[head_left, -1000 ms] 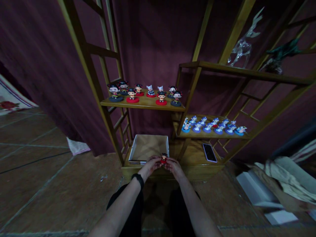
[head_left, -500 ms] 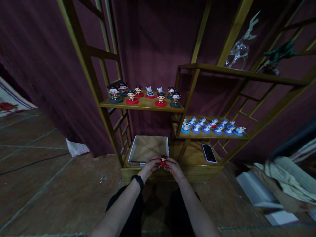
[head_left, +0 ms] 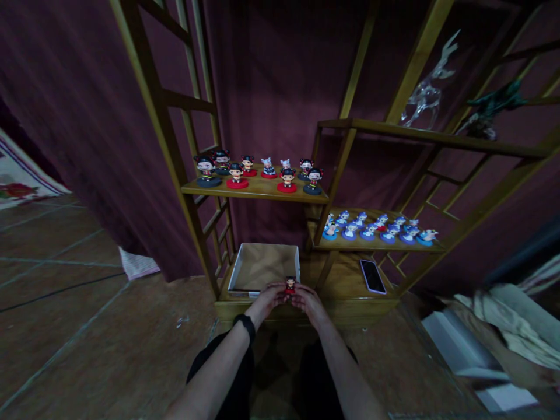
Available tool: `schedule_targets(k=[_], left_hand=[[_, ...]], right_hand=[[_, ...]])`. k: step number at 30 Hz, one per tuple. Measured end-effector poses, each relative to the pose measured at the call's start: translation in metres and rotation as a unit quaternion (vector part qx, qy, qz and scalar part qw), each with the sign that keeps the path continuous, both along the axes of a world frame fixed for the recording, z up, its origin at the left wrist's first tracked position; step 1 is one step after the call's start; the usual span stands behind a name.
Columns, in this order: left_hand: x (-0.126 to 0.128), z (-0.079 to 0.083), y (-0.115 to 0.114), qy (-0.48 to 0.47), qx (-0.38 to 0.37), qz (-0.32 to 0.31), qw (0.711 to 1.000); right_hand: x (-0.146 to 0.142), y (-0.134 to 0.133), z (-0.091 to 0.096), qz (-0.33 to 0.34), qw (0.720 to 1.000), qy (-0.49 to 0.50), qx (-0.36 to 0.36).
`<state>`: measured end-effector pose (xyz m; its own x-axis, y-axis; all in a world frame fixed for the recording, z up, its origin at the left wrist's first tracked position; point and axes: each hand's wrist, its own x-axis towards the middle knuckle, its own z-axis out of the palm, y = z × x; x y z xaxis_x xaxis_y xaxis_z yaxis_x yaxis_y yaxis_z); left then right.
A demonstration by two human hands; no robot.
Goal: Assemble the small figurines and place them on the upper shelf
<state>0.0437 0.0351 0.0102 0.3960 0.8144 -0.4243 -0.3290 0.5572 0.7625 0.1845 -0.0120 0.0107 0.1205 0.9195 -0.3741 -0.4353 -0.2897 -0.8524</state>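
Observation:
A small figurine (head_left: 290, 285) with black hair and a red base sits between my two hands, just in front of a shallow cardboard box (head_left: 266, 265) on the lowest wooden shelf. My left hand (head_left: 270, 297) pinches it from the left, a black band on that wrist. My right hand (head_left: 307, 298) pinches it from the right. Above, a wooden shelf (head_left: 256, 191) carries several similar figurines (head_left: 287, 178) on red and dark bases. A lower shelf to the right holds several blue-based figurines (head_left: 376, 228).
A phone (head_left: 373, 276) lies flat on the bottom shelf to the right of the box. A glass deer (head_left: 426, 87) and a dark ornament (head_left: 492, 108) stand on the upper right shelf. White boxes and cloth (head_left: 490, 326) lie on the floor at the right.
My hands hold the same figurine in the same place throughout; only the camera has tilted slightly, shifting the shelves down in view.

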Motion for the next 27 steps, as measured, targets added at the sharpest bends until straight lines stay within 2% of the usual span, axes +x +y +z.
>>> schedule_targets(k=[15,23,27], left_hand=[[-0.002,0.003,-0.002,-0.002,0.026,-0.022,0.999],[0.0,0.004,-0.003,0.009,0.06,-0.031,0.998],[0.002,0.005,-0.004,0.02,0.067,-0.046,0.996]], right_hand=[[0.003,0.001,-0.007,0.011,1.0,-0.014,0.001],[0.002,-0.005,0.007,0.013,1.0,-0.027,0.007],[0.001,-0.005,0.008,0.007,0.999,-0.035,0.01]])
